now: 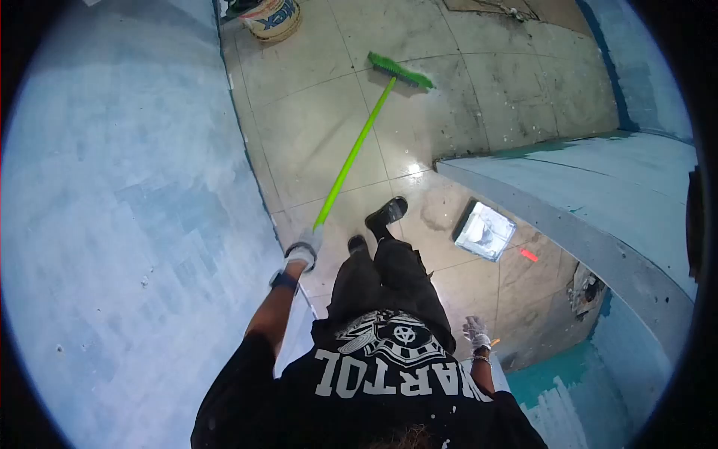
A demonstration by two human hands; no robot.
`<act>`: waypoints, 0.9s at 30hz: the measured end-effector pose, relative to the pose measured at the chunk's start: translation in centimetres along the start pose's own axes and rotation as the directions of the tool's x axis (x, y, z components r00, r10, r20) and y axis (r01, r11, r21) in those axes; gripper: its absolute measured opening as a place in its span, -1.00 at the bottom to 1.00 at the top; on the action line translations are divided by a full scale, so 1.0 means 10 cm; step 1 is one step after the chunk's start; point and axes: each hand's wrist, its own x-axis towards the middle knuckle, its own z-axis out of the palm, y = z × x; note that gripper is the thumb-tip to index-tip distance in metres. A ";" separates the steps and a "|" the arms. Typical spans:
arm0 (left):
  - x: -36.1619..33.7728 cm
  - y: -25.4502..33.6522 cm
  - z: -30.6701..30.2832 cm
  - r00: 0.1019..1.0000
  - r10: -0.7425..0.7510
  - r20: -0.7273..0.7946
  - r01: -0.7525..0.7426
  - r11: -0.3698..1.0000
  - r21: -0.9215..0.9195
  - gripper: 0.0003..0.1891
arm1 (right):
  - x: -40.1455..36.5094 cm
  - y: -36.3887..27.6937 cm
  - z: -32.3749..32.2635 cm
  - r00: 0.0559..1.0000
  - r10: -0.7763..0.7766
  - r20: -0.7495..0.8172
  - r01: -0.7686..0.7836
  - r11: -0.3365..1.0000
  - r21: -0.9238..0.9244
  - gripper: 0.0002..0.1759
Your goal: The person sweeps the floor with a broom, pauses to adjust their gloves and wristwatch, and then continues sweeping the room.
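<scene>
My left hand (pixel 303 248), in a pale glove, is closed around the end of a bright green broom handle. The broom (pixel 350 161) reaches forward and right across the floor, its green bristled head (pixel 401 71) resting on the tiles. By my right hip, my right hand (pixel 476 332) also wears a pale glove, with its fingers stretched out. A small orange piece (pixel 494 342) shows beside that wrist; most of it is hidden, and I cannot tell whether the hand touches it.
A paint tray (pixel 486 230) with whitish paint lies right of my feet, near a red object (pixel 529 255). A bucket (pixel 274 20) stands at the far left. The blue-painted wall (pixel 127 217) runs along my left; a pale ledge (pixel 576 209) bounds the right.
</scene>
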 end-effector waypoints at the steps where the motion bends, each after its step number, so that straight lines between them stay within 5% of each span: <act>1: -0.66 0.06 -0.37 0.995 -0.095 0.023 0.096 0.995 -0.042 -0.48 | -0.05 0.11 0.00 0.997 0.050 0.058 -0.048 0.998 -0.047 -0.65; 2: -0.77 -0.58 -0.11 1.000 0.004 -0.025 -0.006 0.995 -0.099 -0.53 | 0.01 0.16 0.02 0.990 0.088 0.112 -0.078 0.993 -0.089 -0.65; 4: -1.38 -0.91 -0.25 0.997 -0.062 0.048 0.063 0.998 -0.001 -0.57 | 0.10 0.13 0.10 0.974 0.110 0.200 -0.080 0.985 -0.156 -0.67; 5: -1.55 -0.96 -0.30 0.981 -0.166 0.100 0.166 0.986 0.003 -0.58 | 0.11 0.08 0.15 0.976 0.068 0.205 -0.039 0.989 -0.141 -0.68; 9: -1.09 -0.74 -0.24 0.984 -0.154 0.090 0.145 0.985 0.093 -0.55 | -0.21 -0.71 0.40 0.982 -0.090 0.168 0.089 0.996 0.011 -0.67; 12: 0.22 0.15 -0.13 0.999 -0.046 0.003 0.046 0.999 -0.015 -0.52 | -0.40 -1.41 0.50 0.982 -0.158 0.101 0.150 0.985 0.089 -0.69; 14: 1.24 1.23 -0.49 0.985 0.163 0.055 -0.168 0.979 0.115 -0.46 | -0.36 -1.79 0.57 0.939 -0.337 0.068 0.324 0.933 0.160 -0.72; 15: 2.30 1.57 -0.20 0.965 0.222 -0.143 -0.225 0.974 -0.009 -0.53 | -0.40 -1.84 0.70 0.917 -0.396 0.056 0.379 0.905 0.194 -0.73; 16: 2.10 2.23 -0.84 0.961 0.267 -0.071 -0.274 0.956 -0.107 -0.47 | -0.28 -1.96 0.83 0.917 -0.384 0.110 0.356 0.911 0.206 -0.73; 17: 2.63 2.45 -0.81 0.936 0.336 -0.105 -0.333 0.942 0.041 -0.42 | -0.47 -2.23 0.95 0.895 -0.432 0.106 0.391 0.878 0.274 -0.72; 19: 2.06 2.57 -1.36 0.989 0.126 0.077 -0.122 0.991 -0.050 -0.38 | -0.77 -2.89 1.36 0.898 -0.426 0.109 0.377 0.873 0.311 -0.71; 20: 2.17 2.10 -1.13 0.931 0.336 -0.144 -0.333 0.942 0.043 -0.41 | -1.21 -3.36 1.54 0.872 -0.437 0.219 0.336 0.862 0.380 -0.71; 22: 0.86 1.95 -1.94 0.977 0.132 0.169 -0.074 0.947 -0.313 -0.51 | -1.18 -3.86 2.23 0.681 -0.595 0.427 0.427 0.796 0.429 -0.67; 23: 0.61 1.84 -2.14 0.970 0.145 0.193 -0.092 0.961 -0.260 -0.52 | -1.51 -4.24 2.44 0.693 -0.519 0.500 0.209 0.809 0.550 -0.57; 25: 0.12 1.73 -2.57 0.931 0.066 0.359 -0.017 0.990 -0.140 -0.54 | -1.63 -4.85 2.92 0.567 -0.483 0.667 0.086 0.840 0.535 -0.43; 27: 0.01 1.53 -2.65 0.935 0.159 0.317 -0.166 0.986 -0.007 -0.53 | -1.63 -5.28 3.47 0.640 -0.533 0.553 -0.054 0.686 0.725 -0.45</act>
